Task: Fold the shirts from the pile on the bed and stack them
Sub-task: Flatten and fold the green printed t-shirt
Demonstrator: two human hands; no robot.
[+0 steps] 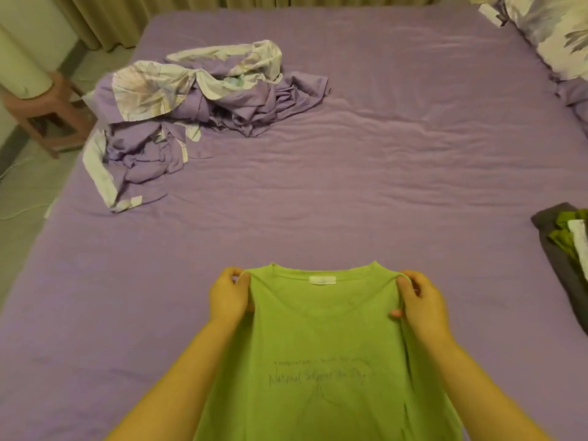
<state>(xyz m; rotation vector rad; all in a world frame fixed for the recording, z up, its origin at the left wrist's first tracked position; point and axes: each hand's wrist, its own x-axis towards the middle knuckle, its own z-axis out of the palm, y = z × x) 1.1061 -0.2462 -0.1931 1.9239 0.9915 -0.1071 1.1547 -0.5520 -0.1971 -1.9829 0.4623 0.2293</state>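
Note:
A lime-green shirt point(321, 338) hangs in front of me over the near part of the bed, its collar and white label facing me and faint dark writing across the chest. My left hand point(230, 296) grips the shirt's left shoulder and my right hand point(420, 300) grips its right shoulder, both held at the same height. The shirt's lower part runs out of view at the bottom. At the right edge of the bed lies a pile of clothes point(569, 249), dark grey with green and white pieces.
The bed point(350, 192) has a wrinkled purple sheet. A crumpled purple and leaf-printed bedcover point(191, 109) lies at the far left. Leaf-printed pillows point(553, 33) sit at the far right corner. A pink stool point(47, 116) stands on the floor to the left, with curtains behind.

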